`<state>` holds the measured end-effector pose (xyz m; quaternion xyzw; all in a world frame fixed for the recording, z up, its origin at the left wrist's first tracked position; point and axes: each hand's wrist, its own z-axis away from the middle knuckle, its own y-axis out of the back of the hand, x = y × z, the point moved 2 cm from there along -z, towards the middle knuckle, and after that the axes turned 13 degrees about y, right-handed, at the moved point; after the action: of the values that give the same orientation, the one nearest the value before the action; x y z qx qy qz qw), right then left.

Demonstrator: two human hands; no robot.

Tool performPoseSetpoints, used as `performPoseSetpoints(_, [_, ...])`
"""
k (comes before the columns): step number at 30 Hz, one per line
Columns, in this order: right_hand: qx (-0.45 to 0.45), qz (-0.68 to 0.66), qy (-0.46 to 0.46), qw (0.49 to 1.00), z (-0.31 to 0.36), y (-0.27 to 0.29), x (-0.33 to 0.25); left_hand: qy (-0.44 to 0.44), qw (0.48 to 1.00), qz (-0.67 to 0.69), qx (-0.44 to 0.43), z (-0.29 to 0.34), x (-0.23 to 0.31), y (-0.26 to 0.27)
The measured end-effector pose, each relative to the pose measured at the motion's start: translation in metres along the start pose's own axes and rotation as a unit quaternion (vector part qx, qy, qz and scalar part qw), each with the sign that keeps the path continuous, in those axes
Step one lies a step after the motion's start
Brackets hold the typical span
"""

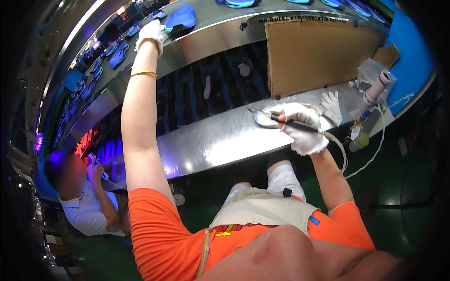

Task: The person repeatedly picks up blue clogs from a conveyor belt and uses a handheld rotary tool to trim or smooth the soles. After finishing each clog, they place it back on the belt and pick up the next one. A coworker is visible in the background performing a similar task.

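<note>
Left hand (151, 36) at blue footwear piece (181, 17) on conveyor (210, 17); finger grip cannot be told. Right hand (302, 117), fingers grasping dark-handled tool (300, 125) over metal tabletop (201, 145). Step judged: fetching or placing the piece; next move calls for controlled edge contact

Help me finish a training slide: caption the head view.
Gloved left hand at a blue footwear piece beside bare steel; gloved right hand holding a slim black tool.
</note>
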<state>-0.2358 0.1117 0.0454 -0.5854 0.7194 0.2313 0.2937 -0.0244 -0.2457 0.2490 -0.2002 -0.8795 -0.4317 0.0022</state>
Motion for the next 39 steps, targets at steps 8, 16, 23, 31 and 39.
performPoseSetpoints(8, [0.026, -0.006, -0.107, 0.994, 0.011, 0.012, 0.024, -0.083, 0.996, -0.024, 0.030, -0.030, -0.027, -0.052])
performPoseSetpoints(16, [0.015, 0.048, -0.102, 0.994, 0.016, 0.005, 0.032, 0.021, 0.971, -0.237, -0.036, -0.032, -0.080, -0.023])
performPoseSetpoints(23, [0.011, 0.038, -0.135, 0.990, 0.021, 0.000, 0.045, 0.215, 0.947, -0.240, 0.004, -0.032, -0.179, 0.002])
performPoseSetpoints(31, [0.019, 0.002, -0.156, 0.988, 0.026, -0.006, 0.047, 0.077, 0.981, -0.130, -0.122, -0.006, -0.105, 0.049])
performPoseSetpoints(39, [0.007, 0.032, -0.143, 0.989, 0.026, -0.020, 0.030, 0.235, 0.962, 0.102, -0.091, 0.008, -0.107, 0.017])
